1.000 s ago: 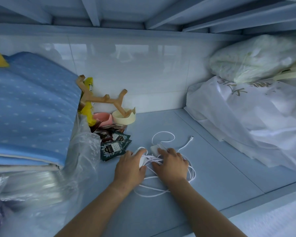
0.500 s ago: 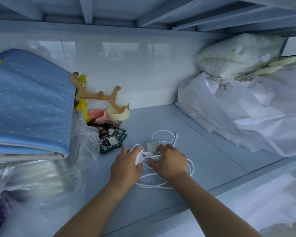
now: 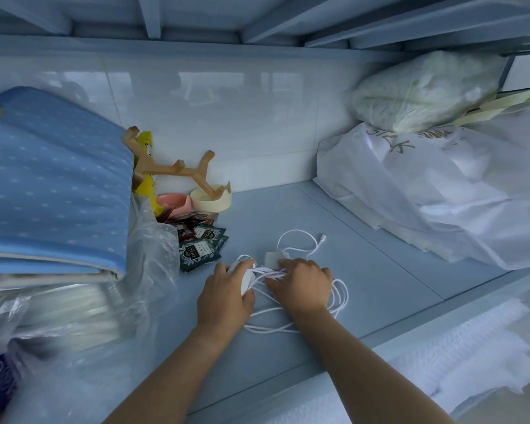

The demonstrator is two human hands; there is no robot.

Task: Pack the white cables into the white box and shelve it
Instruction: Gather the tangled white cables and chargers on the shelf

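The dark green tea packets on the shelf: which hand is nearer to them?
Left. The left hand lies just right of the tea packets, below them in the picture; the right hand is farther right, on the white cables.

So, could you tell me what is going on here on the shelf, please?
A person is gathering a tangle of white cables on a blue shelf. The left hand grips a white piece of the bundle, and the right hand presses on the strands. One plug end trails loose. No white box is in view.
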